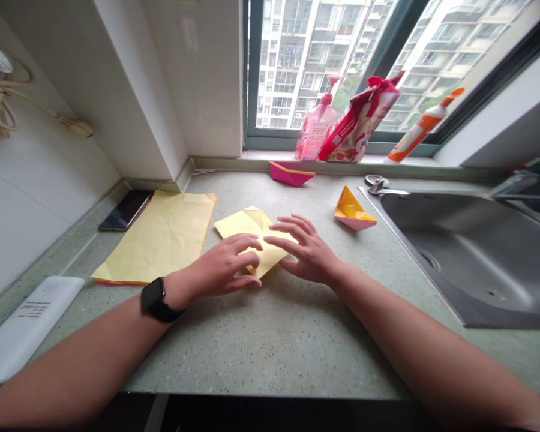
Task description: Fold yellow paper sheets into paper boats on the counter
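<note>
A creased yellow sheet of paper (238, 224) lies on the speckled counter, its middle partly covered by both hands. Over its lower left side is my left hand (229, 261), fingers apart and curved, with a black watch (153, 295) on the wrist. From the right, my right hand (308, 249) reaches over the sheet with its fingers spread. Neither hand grips the paper; whether the fingertips touch it I cannot tell. A pink paper boat (292, 174) and an orange and pink paper boat (354, 213) stand behind and to the right.
Left of the hands lies a stack of yellow paper (162, 234), beside a dark phone (126, 210). A white device (33, 327) rests at the far left. A steel sink (432, 264) is on the right. Bottles and a red bag (362, 123) stand along the windowsill.
</note>
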The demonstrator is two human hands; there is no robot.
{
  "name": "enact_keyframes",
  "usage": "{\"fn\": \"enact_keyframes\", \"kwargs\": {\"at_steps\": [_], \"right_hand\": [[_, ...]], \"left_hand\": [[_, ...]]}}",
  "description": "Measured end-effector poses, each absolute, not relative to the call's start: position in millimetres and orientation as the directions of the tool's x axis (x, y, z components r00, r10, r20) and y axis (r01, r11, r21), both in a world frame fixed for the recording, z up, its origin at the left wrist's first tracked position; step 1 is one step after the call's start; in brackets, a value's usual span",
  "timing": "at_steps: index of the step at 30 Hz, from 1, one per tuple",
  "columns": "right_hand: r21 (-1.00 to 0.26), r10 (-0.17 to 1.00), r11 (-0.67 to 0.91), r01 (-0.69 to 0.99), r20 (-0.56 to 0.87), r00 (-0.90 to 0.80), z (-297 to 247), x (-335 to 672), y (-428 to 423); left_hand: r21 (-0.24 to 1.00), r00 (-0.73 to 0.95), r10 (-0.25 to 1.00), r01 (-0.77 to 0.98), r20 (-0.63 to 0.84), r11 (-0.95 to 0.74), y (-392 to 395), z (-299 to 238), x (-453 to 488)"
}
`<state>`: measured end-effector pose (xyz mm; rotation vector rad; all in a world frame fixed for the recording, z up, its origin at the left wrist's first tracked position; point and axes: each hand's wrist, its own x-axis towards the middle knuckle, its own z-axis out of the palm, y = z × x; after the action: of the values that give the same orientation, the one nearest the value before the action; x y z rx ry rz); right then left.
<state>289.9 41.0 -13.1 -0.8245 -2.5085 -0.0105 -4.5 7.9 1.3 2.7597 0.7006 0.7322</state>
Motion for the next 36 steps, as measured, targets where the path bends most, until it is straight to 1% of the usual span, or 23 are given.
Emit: {"fn": "enact_keyframes", "kwargs": {"at_steps": [2, 5, 7, 11, 19, 27, 32, 36], "right_hand": [[-0.140, 0.519, 0.851, 0.506, 0.372, -0.769, -15, 289, 43], [-0.188, 0.487, 0.873, 0.449, 0.308, -0.818, -17, 291, 47], [-0.221, 0.500, 0.864, 0.452, 0.282, -0.819, -15, 295, 49], [-0.243, 0.536, 0.841, 0.484, 0.250, -0.806, -11, 301, 49], [-0.308, 0.544, 0.829, 0.468, 0.248, -0.801, -11, 311, 57], [-0.362, 0.623, 0.765, 0.533, 0.205, -0.755, -8, 319, 61], [-0.422, 0.603, 0.776, 0.468, 0.284, -0.745, -8, 317, 63], [-0.434, 0.637, 0.755, 0.492, 0.305, -0.708, -13, 318, 66]], "left_hand": [[0.328, 0.759, 0.522, 0.415, 0.389, -0.849, 14, -3, -7], [0.334, 0.706, 0.611, 0.514, 0.359, -0.790, 21, -9, -12], [0.340, 0.693, 0.651, 0.559, 0.310, -0.756, 23, -11, -14], [0.345, 0.704, 0.673, 0.588, 0.227, -0.732, 25, -11, -17], [0.356, 0.680, 0.682, 0.587, 0.271, -0.727, 26, -13, -13], [0.362, 0.674, 0.681, 0.581, 0.287, -0.728, 24, -13, -6], [0.375, 0.675, 0.681, 0.575, 0.285, -0.727, 22, -13, -3], [0.381, 0.704, 0.650, 0.539, 0.286, -0.751, 19, -13, 0]]}}
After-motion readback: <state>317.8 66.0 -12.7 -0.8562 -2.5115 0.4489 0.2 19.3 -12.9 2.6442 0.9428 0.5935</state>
